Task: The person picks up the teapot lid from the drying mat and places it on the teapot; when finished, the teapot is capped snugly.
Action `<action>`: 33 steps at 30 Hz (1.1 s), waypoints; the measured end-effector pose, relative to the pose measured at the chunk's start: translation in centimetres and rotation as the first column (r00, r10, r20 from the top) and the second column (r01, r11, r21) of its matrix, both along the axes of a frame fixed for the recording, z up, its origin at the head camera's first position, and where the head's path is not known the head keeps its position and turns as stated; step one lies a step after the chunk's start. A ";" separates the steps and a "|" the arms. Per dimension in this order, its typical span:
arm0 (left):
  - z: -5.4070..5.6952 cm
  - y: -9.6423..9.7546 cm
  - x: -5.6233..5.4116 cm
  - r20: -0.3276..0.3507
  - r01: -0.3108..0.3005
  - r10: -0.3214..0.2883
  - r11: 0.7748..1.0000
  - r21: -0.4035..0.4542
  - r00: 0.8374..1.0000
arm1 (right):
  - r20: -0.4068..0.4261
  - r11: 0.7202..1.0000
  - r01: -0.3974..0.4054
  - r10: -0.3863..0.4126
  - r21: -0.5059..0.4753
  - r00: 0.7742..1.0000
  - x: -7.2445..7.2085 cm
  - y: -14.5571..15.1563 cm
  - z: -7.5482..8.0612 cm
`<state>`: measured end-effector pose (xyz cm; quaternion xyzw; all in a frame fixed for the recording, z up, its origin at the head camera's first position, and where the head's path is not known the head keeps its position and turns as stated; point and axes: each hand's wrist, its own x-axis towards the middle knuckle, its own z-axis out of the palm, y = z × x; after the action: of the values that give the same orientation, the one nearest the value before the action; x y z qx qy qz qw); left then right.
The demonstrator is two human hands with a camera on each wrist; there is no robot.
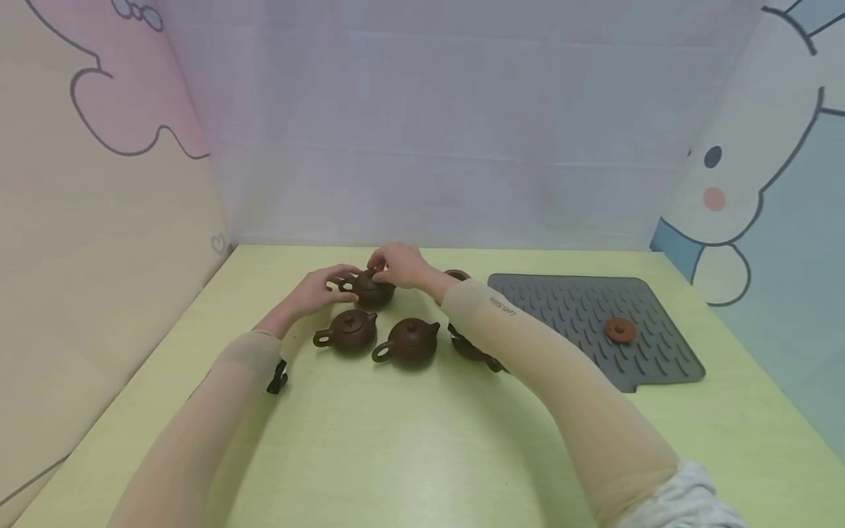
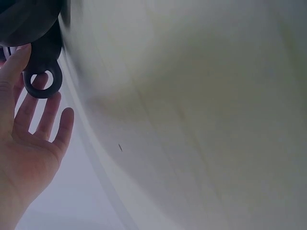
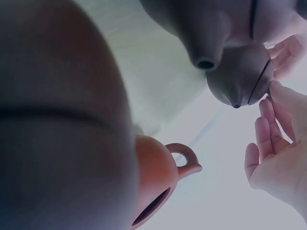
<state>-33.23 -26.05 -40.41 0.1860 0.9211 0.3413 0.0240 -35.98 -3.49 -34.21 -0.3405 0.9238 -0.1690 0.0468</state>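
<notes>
A dark brown teapot (image 1: pixel 372 290) stands at the back left of the group, its ring handle (image 2: pixel 56 82) toward my left hand (image 1: pixel 323 290). That hand holds it at the handle side, thumb on the near side and fingers behind the handle. From above, my right hand (image 1: pixel 403 264) pinches the lid knob with thumb and fingertips; its other fingers spread out in the right wrist view. Two more lidded brown teapots, one at left (image 1: pixel 350 331) and one at centre (image 1: pixel 412 342), sit in front. My right sleeve partly covers another dark teapot (image 1: pixel 467 349).
An orange-brown teapot (image 3: pixel 156 167) with an open top stands behind my right forearm. On the right, a grey ridged mat (image 1: pixel 561 293) carries a reddish lid (image 1: pixel 620 330). A pale curtain (image 1: pixel 422 147) closes off the table's back edge.
</notes>
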 end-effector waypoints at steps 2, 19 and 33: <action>0.0 0.1 0.0 -0.001 0.000 0.000 1.000 -0.003 1.000 | -0.002 1.000 -0.001 0.001 0.002 1.000 0.1 0.2 0.2; 0.0 0.2 0.0 -0.023 0.004 -0.005 1.000 -0.012 1.000 | -0.040 0.999 0.008 -0.009 -0.036 0.999 0.1 4.1 0.8; 0.4 0.3 0.6 -0.081 0.000 0.000 1.000 0.000 0.997 | -0.061 0.947 -0.019 0.000 -0.321 0.998 1.4 10.3 0.7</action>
<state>-32.60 -25.72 -40.00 0.1994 0.9213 0.3334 -0.0133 -34.54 6.77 -33.54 -0.3530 0.8832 -0.3067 -0.0363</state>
